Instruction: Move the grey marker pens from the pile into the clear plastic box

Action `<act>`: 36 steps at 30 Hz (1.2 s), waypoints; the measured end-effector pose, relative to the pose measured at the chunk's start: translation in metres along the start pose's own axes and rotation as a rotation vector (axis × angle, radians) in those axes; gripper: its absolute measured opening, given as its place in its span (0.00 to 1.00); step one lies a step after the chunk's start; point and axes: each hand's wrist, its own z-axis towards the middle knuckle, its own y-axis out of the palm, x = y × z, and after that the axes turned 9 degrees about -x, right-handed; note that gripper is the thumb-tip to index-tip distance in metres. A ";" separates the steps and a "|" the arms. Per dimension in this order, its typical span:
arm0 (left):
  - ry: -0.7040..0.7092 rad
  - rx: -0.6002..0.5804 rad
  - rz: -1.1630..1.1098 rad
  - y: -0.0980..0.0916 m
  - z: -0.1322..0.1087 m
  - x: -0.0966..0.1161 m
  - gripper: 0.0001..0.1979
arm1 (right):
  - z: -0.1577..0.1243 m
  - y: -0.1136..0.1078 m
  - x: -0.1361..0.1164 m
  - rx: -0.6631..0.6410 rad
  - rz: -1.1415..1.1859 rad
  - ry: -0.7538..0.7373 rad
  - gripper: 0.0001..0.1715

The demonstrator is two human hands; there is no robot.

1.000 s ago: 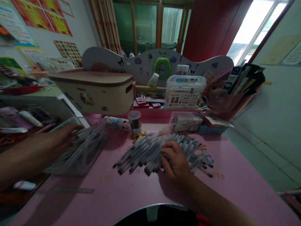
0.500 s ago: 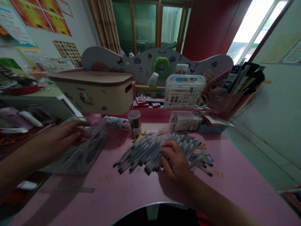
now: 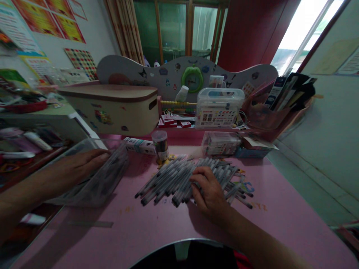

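A heap of several grey pens (image 3: 168,179) lies spread across the middle of the pink desk (image 3: 157,224). My right hand (image 3: 209,190) rests on the right part of the heap, its fingers curled over a few pens. To the left stands a clear plastic box (image 3: 117,175) with more pens inside. My left hand (image 3: 81,164) reaches into this box from the left. Its fingers are stretched out and lie flat on the pens there, somewhat blurred.
Behind the pens stand a small dark jar (image 3: 160,144), a carton (image 3: 138,145) and a small clear case (image 3: 221,144). Further back are a cream box with a brown lid (image 3: 112,108), a marker case (image 3: 218,108) and a file holder (image 3: 280,101). A clear ruler (image 3: 89,224) lies front left.
My left hand has slid rightwards, from the box's left side to over the pens inside it. My right hand has stayed on the heap, shifting only slightly.
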 end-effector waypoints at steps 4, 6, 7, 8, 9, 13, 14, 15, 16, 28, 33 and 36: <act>0.036 -0.098 0.068 -0.005 0.002 -0.004 0.28 | -0.001 0.000 0.000 -0.013 -0.006 0.002 0.14; 0.019 0.016 0.122 -0.006 -0.003 0.004 0.27 | -0.001 0.001 0.001 -0.014 -0.008 -0.001 0.14; 0.025 0.101 0.148 -0.005 -0.008 0.011 0.28 | -0.001 0.001 0.001 -0.013 -0.008 -0.003 0.14; 0.050 0.190 0.162 -0.002 -0.013 0.020 0.27 | -0.001 0.002 0.002 -0.013 -0.007 -0.005 0.14; 0.095 0.263 0.157 0.002 -0.020 0.031 0.26 | -0.001 0.002 0.002 -0.015 -0.007 -0.007 0.14; 0.350 0.181 -0.102 0.043 -0.036 0.071 0.16 | -0.001 0.002 0.003 -0.013 -0.011 -0.010 0.14; 0.388 0.115 -0.181 0.057 -0.036 0.078 0.13 | -0.001 0.002 0.003 -0.012 -0.012 -0.010 0.14; 0.399 0.060 -0.237 0.070 -0.032 0.082 0.12 | 0.000 0.002 0.003 -0.012 -0.013 -0.011 0.13; 0.395 0.019 -0.267 0.083 -0.027 0.085 0.11 | 0.000 0.002 0.002 -0.012 -0.012 -0.011 0.13; 0.118 -0.377 0.249 0.121 0.034 0.063 0.13 | -0.001 0.004 0.007 -0.048 0.028 0.001 0.12; 0.113 -0.409 0.202 0.125 0.043 0.057 0.14 | -0.002 0.006 0.011 -0.046 0.045 0.023 0.13; 0.112 -0.414 0.182 0.125 0.043 0.056 0.10 | -0.002 0.008 0.014 -0.032 0.052 0.036 0.12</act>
